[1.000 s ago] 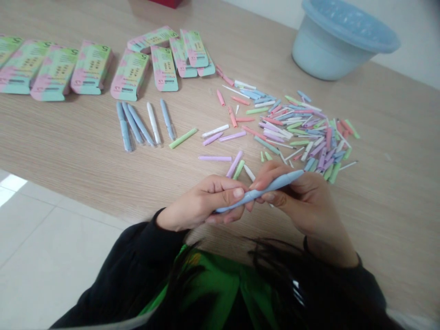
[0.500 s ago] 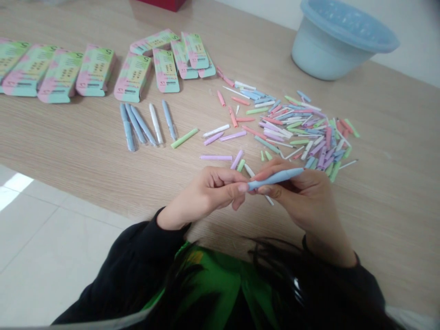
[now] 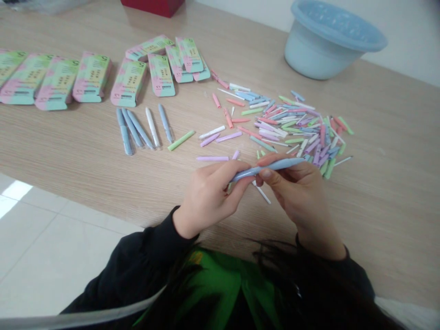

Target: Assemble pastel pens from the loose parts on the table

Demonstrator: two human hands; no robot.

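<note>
Between both hands lies a light blue pen (image 3: 252,171), tilted slightly up to the right. My left hand (image 3: 215,190) pinches its lower left end. My right hand (image 3: 295,185) grips the thicker right part between thumb and fingers. Just beyond the hands is a heap of loose pen parts (image 3: 292,123) in blue, pink, purple, green and white. A thin white piece (image 3: 263,193) lies on the table beneath the hands. To the left are several blue pens (image 3: 124,133) and one white pen (image 3: 153,128) in a loose row, beside a green barrel (image 3: 181,140).
Pastel green and pink boxes (image 3: 129,82) stretch along the left and back of the wood-coloured table (image 3: 85,178). A light blue basin (image 3: 319,50) stands at the back right. At the back edge is a red box (image 3: 154,5). Tiled floor (image 3: 65,247) shows at lower left.
My left hand has turned and now holds further along the pen, which shows a longer blue section on its left. The view has shifted slightly.
</note>
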